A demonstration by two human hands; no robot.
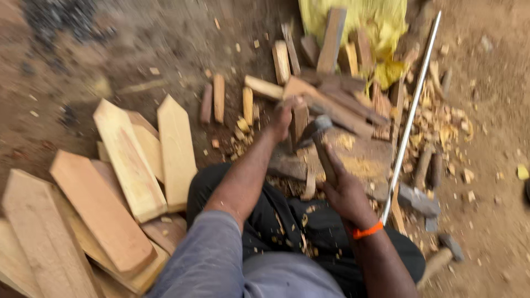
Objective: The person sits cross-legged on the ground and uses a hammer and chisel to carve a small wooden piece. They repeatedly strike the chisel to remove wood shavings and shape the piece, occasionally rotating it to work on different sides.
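Seated on bare ground, legs (287, 221) near and centre. Just beyond the knees, a chopping block (359, 160); upright on it, a short wood piece (300, 122), gripped from the left by the left hand (281, 120). Right hand (345, 190) near the block's front edge, around the handle of a hatchet (317, 129) leaning against the piece. Left and near, a stack of pointed boards (127, 165). Behind the block, scattered offcuts (287, 60), a sack (375, 22) farthest back. Right of the block, a long rod (411, 113) running near to far, shavings (441, 124) beyond it.
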